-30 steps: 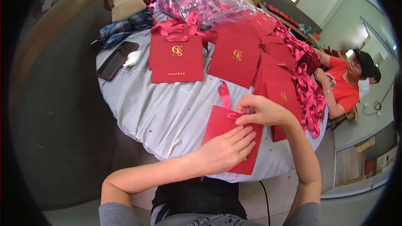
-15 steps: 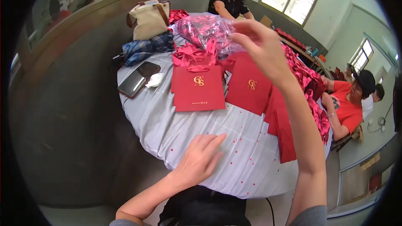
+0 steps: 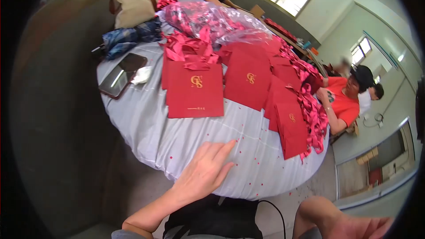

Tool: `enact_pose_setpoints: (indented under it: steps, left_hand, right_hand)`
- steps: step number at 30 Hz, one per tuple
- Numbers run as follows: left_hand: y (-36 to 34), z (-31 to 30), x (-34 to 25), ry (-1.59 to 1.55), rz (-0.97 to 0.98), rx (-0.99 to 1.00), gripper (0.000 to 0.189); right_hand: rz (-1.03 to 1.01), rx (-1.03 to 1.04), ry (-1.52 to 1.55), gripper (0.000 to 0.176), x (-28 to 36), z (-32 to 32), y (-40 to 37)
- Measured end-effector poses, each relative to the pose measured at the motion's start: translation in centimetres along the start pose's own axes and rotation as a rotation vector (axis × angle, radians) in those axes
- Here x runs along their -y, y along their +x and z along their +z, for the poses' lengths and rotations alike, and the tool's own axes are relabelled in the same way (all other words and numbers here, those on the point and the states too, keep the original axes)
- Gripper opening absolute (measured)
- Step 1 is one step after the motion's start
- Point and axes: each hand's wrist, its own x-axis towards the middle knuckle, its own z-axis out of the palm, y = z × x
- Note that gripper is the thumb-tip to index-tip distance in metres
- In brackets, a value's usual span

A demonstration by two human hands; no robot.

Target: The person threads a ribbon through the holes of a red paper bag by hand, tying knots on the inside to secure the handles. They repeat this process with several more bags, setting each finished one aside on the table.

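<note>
While my left hand (image 3: 201, 168), loosely open and holding nothing, was over the creased white cloth (image 3: 146, 137), and my right hand (image 3: 361, 228), cut off low at right, had a grip I couldn't judge, flat red gold-lettered paper bags (image 3: 195, 99) lay overlapped beyond, probably to save room.

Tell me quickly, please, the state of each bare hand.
Left bare hand: open, holding nothing visible, over white cloth table cover.
Right bare hand: partly cut off; grip cannot be told.
</note>
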Motion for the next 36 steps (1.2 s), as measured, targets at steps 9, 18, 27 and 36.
enact_pose_setpoints:
  steps: [9,18,27,36]
  left_hand:
    - [0.0,0.6,-0.2,0.093,0.014,-0.016,0.05]
    - [0.2,1.3,-0.8,0.29,-0.064,0.04,0.043]
    - [0.9,2.4,-1.4,0.518,0.025,0.163,0.04]
    - [0.9,2.6,-1.5,0.596,0.011,0.179,0.034]
  right_hand:
    - [0.158,0.0,0.096,0.023,0.7,-2.8,1.9]
    - [0.201,-0.227,-0.039,0.021,-1.1,-10.5,-1.2]
    - [0.369,-0.471,-0.076,0.016,-3.8,-18.8,-10.8]
    - [0.459,-0.538,-0.054,0.011,-7.5,-21.5,-16.2]
